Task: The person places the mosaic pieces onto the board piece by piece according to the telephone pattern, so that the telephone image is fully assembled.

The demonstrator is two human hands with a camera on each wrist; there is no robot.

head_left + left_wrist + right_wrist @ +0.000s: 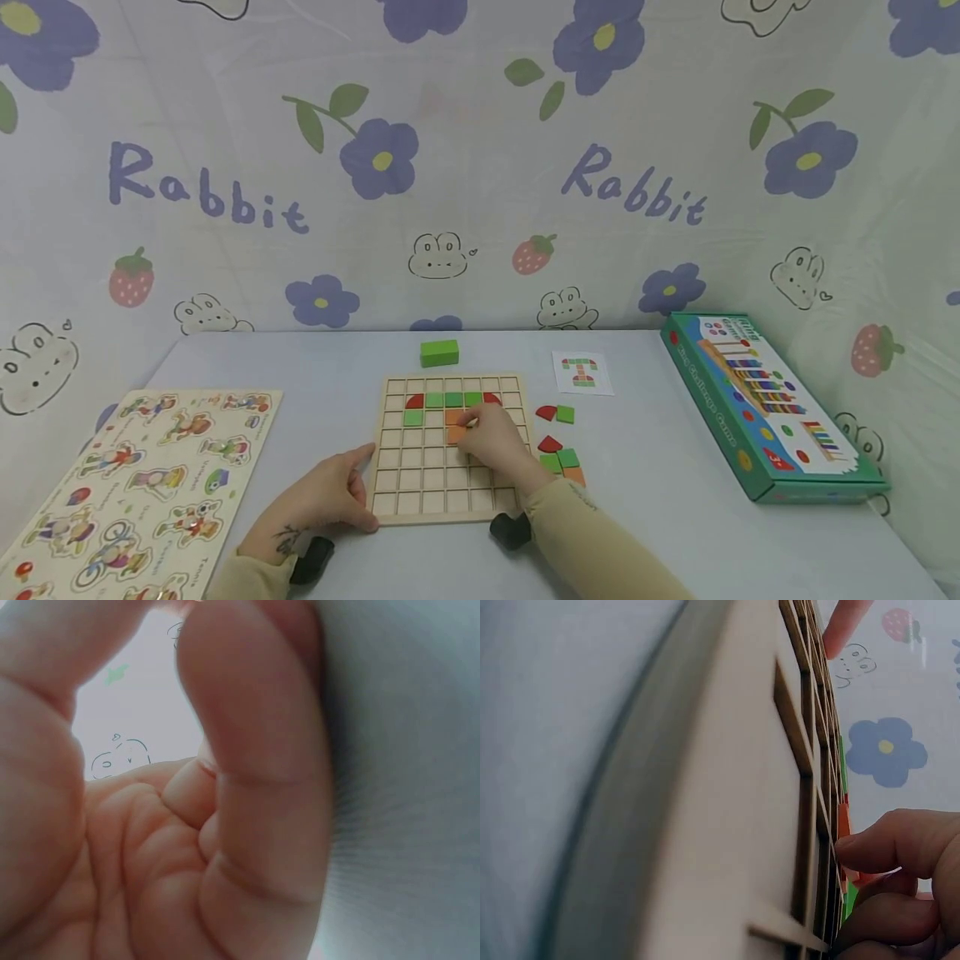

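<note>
A wooden grid board (pixel 423 502) lies on the table, with red, green and orange pieces in its upper cells. My right hand (pixel 498 446) is over the board's middle, its thumb and fingertips pinching an orange square (pixel 455 435) at the grid. Just above it sits another orange square (pixel 453 416). A row of green squares (pixel 453 399) runs between a red quarter-round piece (pixel 415 402) and one partly behind my right hand. My left hand (pixel 330 492) touches the board's left side with its index fingertip and the lower left corner with its thumb.
Loose red and green pieces (pixel 567 458) lie right of the board. Behind them is a pattern card (pixel 582 372). A green block (pixel 439 353) stands behind the board. A picture board (pixel 142 492) lies left, a green game box (pixel 772 408) right.
</note>
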